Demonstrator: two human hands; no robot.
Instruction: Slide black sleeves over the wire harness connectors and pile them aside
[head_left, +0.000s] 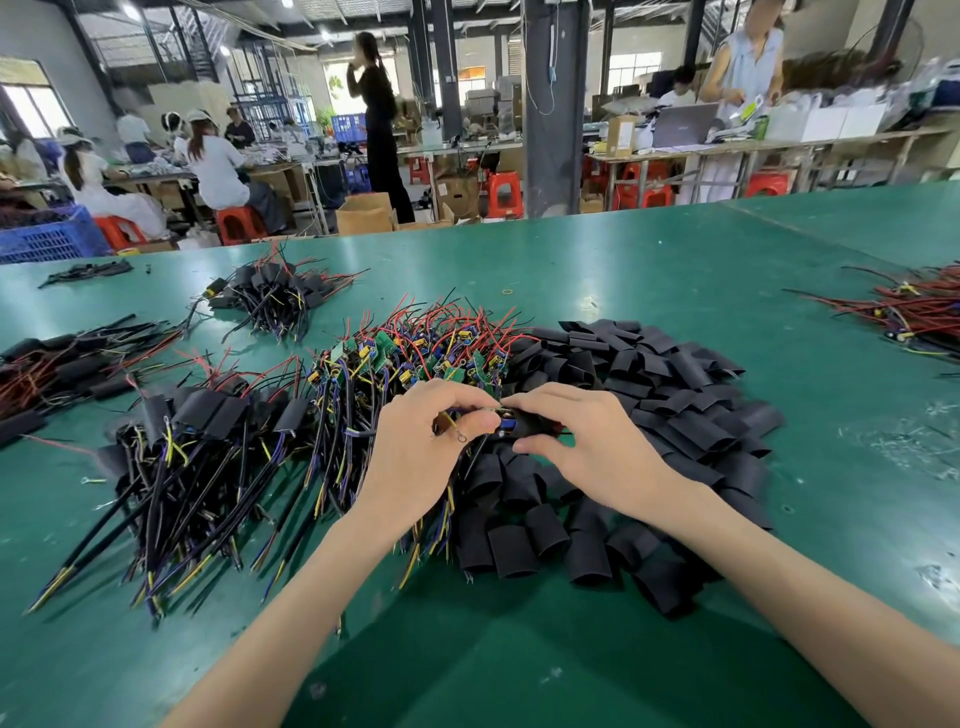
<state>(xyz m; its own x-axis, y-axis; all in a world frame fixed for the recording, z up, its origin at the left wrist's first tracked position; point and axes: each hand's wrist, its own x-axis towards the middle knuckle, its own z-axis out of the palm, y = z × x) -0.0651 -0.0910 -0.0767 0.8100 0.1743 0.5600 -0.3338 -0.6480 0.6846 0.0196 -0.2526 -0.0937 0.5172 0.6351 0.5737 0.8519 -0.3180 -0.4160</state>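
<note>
A single wide-angle camera sits on the person's head and looks forward and down across the green table (675, 270). It is close above the left hand (415, 452) and right hand (587, 452), which meet at mid-frame. The forearms (291, 597) enter from the bottom edge, and the workshop (291, 78) beyond the table's far edge fills the top third.

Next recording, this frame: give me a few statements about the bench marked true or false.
1. The left hand and right hand pinch one wire harness between them. True.
2. The pile of loose black sleeves lies left of the hands. False: it lies to their right.
3. The table is green. True.
4. The sleeved harnesses sit on a red tray. False: they lie straight on the table.
</note>
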